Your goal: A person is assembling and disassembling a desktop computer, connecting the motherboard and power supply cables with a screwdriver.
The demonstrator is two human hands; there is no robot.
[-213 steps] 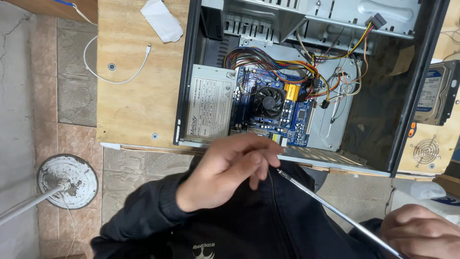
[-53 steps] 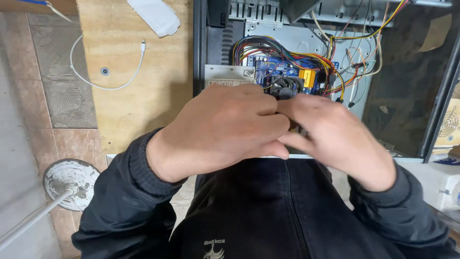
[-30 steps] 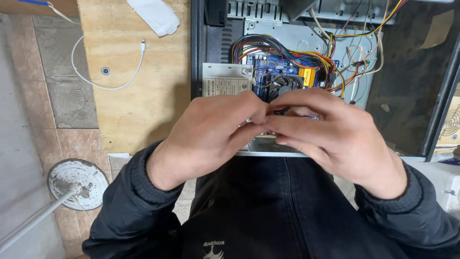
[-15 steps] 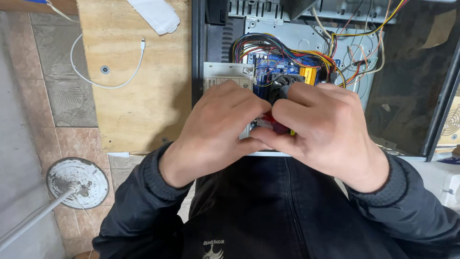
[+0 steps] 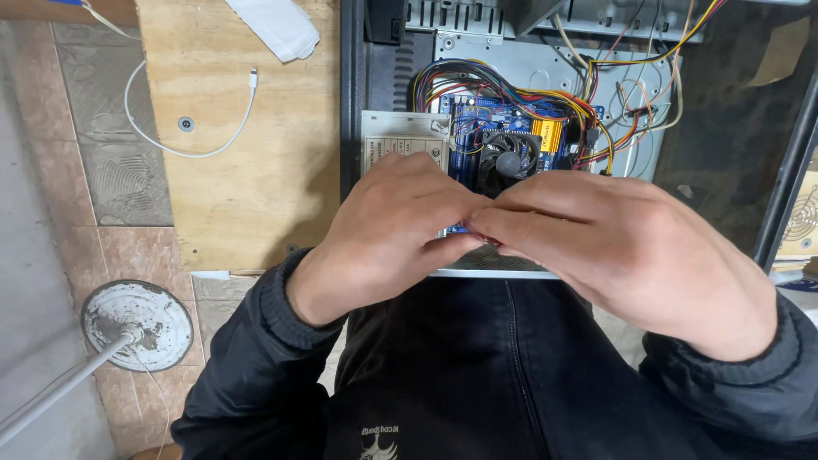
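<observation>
Left hand (image 5: 388, 234) and right hand (image 5: 626, 247) meet at frame centre, fingertips pinched together on something small and reddish, mostly hidden; cannot tell what. Hands held in front of open computer case (image 5: 366, 102), upper middle of frame. Fan (image 5: 509, 160) on blue motherboard (image 5: 477, 119) just above fingertips. White cable (image 5: 192, 128) on plywood board (image 5: 256, 187), upper left.

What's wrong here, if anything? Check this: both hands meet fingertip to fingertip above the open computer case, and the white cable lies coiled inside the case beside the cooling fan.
One thing is wrong. The white cable lies outside the open computer case, on the plywood board to its left, as the head view shows. The left hand and right hand do meet fingertip to fingertip above the case, near the cooling fan.
</observation>
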